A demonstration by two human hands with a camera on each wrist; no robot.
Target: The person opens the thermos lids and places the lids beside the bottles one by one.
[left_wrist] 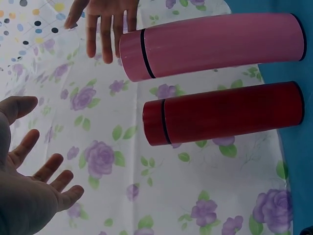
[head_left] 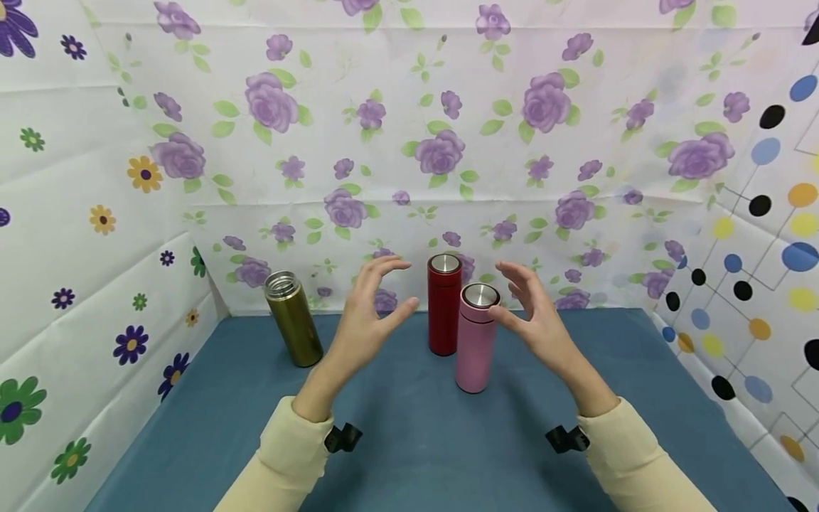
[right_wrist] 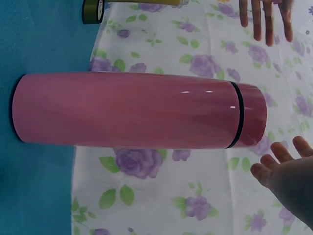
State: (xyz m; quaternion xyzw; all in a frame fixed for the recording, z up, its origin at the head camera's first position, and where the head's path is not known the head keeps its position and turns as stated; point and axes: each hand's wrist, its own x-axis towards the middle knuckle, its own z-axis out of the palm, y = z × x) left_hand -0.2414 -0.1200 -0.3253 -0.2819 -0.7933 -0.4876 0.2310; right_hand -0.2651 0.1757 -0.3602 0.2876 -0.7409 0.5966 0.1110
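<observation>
Standing upright on counter (head_left: 409, 455): pink bottle (head_left: 473, 355), long axis vertical, just left of right hand (head_left: 544, 331), the nearer. Left hand (head_left: 361, 323): farther off, bottle's left. Both: thumb and fingers apart, holding nothing. Red bottle (head_left: 443, 320): far-left neighbour.

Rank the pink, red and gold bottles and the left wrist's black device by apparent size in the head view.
1. Pink bottle
2. Red bottle and gold bottle: too alike to rank
3. Black device
</observation>
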